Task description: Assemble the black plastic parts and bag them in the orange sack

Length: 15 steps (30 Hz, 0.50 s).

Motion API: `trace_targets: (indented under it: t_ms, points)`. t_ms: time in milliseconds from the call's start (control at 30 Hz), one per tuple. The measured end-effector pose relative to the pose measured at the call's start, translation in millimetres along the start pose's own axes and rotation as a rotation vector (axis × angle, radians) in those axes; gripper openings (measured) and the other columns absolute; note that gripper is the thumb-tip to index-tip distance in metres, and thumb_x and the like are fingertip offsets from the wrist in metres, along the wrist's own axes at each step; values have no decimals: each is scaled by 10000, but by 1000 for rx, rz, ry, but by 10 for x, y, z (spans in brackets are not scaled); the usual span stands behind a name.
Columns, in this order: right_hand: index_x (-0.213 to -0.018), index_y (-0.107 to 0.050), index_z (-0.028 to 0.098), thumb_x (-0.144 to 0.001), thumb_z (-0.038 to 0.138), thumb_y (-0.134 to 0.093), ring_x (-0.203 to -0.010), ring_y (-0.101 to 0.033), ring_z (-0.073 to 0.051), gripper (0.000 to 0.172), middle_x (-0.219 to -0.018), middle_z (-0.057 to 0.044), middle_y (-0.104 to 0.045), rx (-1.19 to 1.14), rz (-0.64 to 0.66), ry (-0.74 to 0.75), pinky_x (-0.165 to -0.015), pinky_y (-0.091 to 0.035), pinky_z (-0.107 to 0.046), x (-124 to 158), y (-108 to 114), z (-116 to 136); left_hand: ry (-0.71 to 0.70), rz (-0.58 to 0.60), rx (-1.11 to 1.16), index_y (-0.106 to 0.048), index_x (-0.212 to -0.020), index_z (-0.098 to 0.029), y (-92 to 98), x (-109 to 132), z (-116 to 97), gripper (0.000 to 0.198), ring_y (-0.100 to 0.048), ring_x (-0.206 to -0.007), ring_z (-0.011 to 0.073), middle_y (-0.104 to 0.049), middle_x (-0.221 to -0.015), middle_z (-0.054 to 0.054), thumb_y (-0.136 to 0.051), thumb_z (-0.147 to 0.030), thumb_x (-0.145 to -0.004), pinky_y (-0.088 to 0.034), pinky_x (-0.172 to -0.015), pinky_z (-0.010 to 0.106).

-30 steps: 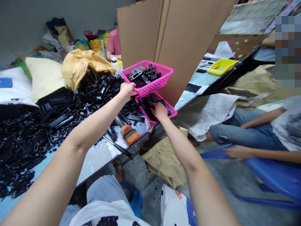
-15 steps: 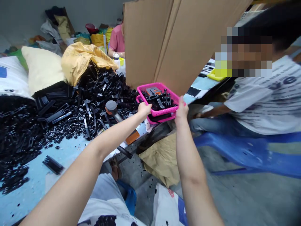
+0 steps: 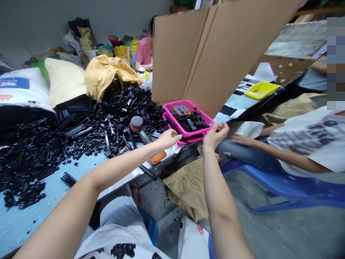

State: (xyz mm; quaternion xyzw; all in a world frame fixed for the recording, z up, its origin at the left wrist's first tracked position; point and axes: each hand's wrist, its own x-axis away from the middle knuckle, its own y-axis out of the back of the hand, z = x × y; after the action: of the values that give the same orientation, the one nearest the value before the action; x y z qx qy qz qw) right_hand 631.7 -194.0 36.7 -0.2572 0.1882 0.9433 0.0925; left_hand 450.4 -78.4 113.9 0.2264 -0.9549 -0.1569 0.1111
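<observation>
A pink plastic basket [image 3: 198,134] holds black plastic tool parts and a grey-and-orange piece [image 3: 181,110]. It sits on a second pink basket [image 3: 194,140] at the table's edge, against a cardboard sheet [image 3: 183,54]. My left hand [image 3: 170,138] is at the near left corner of the baskets, its fingers loosely bent and not wrapped round the rim. At the right corner is my right hand [image 3: 215,136], its fingers spread and off the rim; whether its thumb side touches the basket I cannot tell. A toy-like drill with a grey head [image 3: 136,123] lies left of my left hand.
Black plastic parts [image 3: 107,122] heap over the blue table [image 3: 88,167], spilling from a yellow sack [image 3: 107,72]. To the right, a co-worker in a white shirt [image 3: 304,144] sits on a blue chair [image 3: 256,180]. A yellow tray [image 3: 262,90] stands beyond. Sacks lie on the floor.
Both hands have come off the pink basket's rim, and the upper basket now rests on the lower one. The view has shifted slightly, and the co-worker has leaned back to the right.
</observation>
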Motion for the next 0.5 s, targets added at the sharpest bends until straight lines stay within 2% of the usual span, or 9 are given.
trace_targets:
  t_ms: [67, 133, 200, 267, 367, 500]
  points:
    - [-1237, -399, 143, -926, 503, -246, -1136, -474, -266, 500, -1173, -168, -495, -30, -36, 80, -955, -378, -485, 220, 60, 297, -184, 146, -171, -589, -905, -157, 255, 401, 44, 191, -607, -770, 149, -648, -893, 57, -564, -323, -814, -457, -687, 236]
    - [-1225, -419, 167, -931, 478, -249, -1136, -480, -258, 460, -1173, -152, -496, -52, 1, 161, -938, -403, -474, 488, 109, 687, -269, 257, -317, -607, -930, -161, 561, 822, 128, 219, -610, -826, 170, -655, -939, 72, -546, -345, -826, -450, -720, 242]
    - [-1231, -429, 183, -938, 440, -236, -1134, -488, -252, 436, -1182, -145, -496, -67, 99, 256, -925, -420, -466, 809, 136, 1124, -260, 369, -424, -609, -994, -159, 878, 1233, 266, 265, -618, -840, 186, -662, -966, 84, -530, -359, -840, -446, -725, 249]
    - [-1239, -443, 197, -939, 404, -229, -1142, -490, -253, 423, -1187, -141, -504, -93, 229, 343, -923, -426, -467, 1182, 123, 1547, -195, 444, -492, -598, -1073, -157, 1170, 1625, 463, 324, -628, -867, 205, -666, -1011, 98, -527, -376, -845, -447, -730, 256]
    - [-1184, -517, 232, -930, 382, -266, -1148, -491, -263, 387, -1153, -126, -544, -191, 537, 483, -941, -415, -476, 1823, -32, 2076, -50, 427, -554, -575, -1155, -151, 1540, 2183, 829, 410, -623, -964, 240, -651, -1106, 124, -527, -412, -843, -450, -789, 279]
    - [-1018, -602, 252, -908, 380, -384, -1062, -536, -237, 277, -1051, -87, -608, -416, 1036, 693, -928, -430, -411, 2764, -555, 2601, 134, 254, -528, -527, -1233, -134, 1952, 2906, 1326, 481, -566, -1106, 270, -585, -1231, 151, -507, -425, -851, -424, -905, 327]
